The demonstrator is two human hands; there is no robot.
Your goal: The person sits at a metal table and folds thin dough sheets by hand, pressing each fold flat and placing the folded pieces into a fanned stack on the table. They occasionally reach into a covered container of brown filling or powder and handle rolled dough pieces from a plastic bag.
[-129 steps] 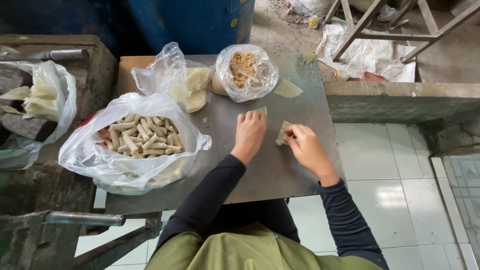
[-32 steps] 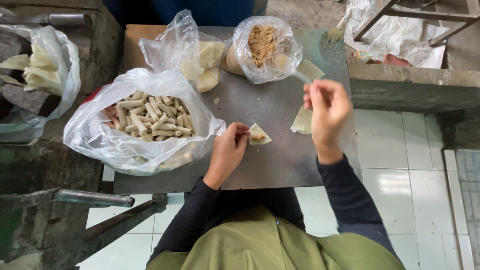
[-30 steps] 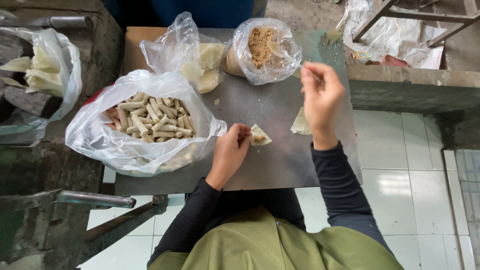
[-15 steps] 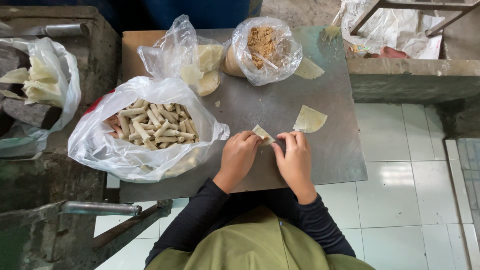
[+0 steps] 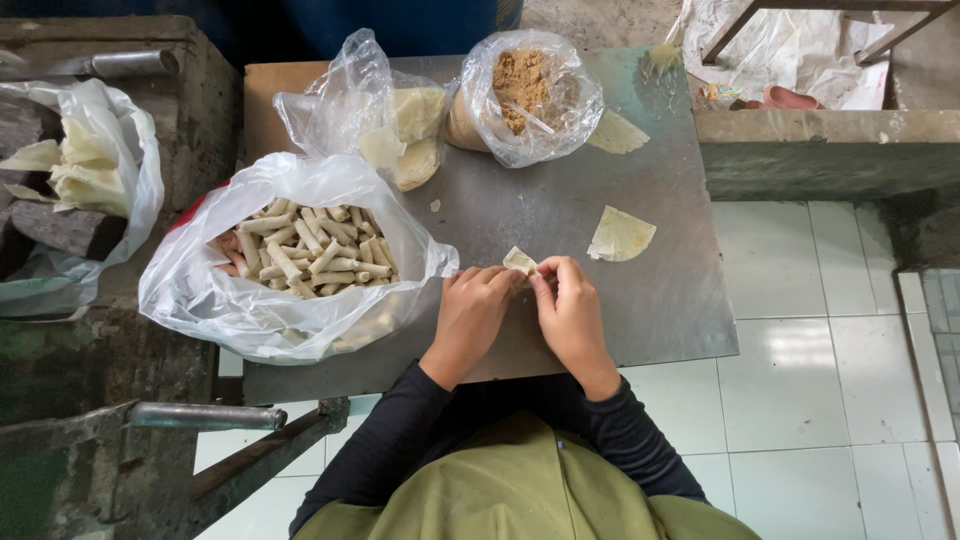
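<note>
A: What are the two hands doing?

B: They are side by side near the front edge of the table (image 5: 660, 300), fingertips together. The left hand (image 5: 475, 312) and the right hand (image 5: 570, 315) both pinch one small wrapper (image 5: 519, 261); its pale corner sticks out above the fingers. The rest of it is hidden under them.

A: Is another wrapper close?

B: Yes, a flat wrapper (image 5: 620, 234) lies just right of the hands, toward the right edge, not touching them. One more wrapper (image 5: 616, 133) lies near the back right corner.

A: And at the left?

B: A big white bag of rolls (image 5: 300, 255) stands at the left edge, its rim very near the left hand. Behind it is a clear bag of wrappers (image 5: 400, 135), and beside that, at the back edge, a clear bag of brown filling (image 5: 525, 90) with a thin stick-like tool inside; I cannot tell which kind.

A: Anything off the table?

B: A white bag of scraps (image 5: 75, 175) sits on a dark block at the far left.
</note>
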